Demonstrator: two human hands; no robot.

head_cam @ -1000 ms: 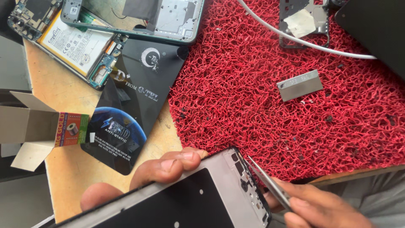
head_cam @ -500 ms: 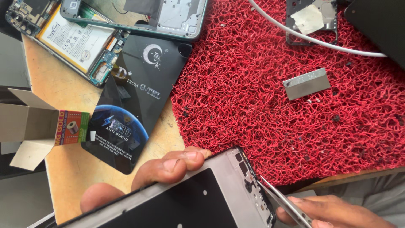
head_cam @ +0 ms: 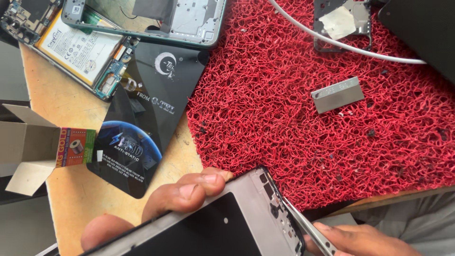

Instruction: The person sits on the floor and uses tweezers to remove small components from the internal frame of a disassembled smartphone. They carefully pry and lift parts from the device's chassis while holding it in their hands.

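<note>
Gripped from behind along its upper edge, the phone frame (head_cam: 222, 223) sits in the left hand (head_cam: 180, 199), whose fingers curl over the rim with the nails toward the camera; that grip is closed on it. It lies at the bottom of the view, over the near edge of the red mesh mat (head_cam: 303, 109) and the wooden counter (head_cam: 71, 114). The right hand (head_cam: 365, 239) pinches a slim metal tool (head_cam: 308, 227), most likely tweezers, its tip touching the frame's right edge near the small components.

I judge the frame light, thin and stiff but easily bent or cracked (smooth panel, so slippery too); holding it by the rim, as here, keeps fingers off the exposed parts.

Much is cut off: the frame's lower half, the left palm and most of the right hand run out of view. Exactly what the tool tip touches is too small to tell. An opened phone with battery (head_cam: 80, 47) and a black packet (head_cam: 147, 123) lie well apart at upper left.
</note>
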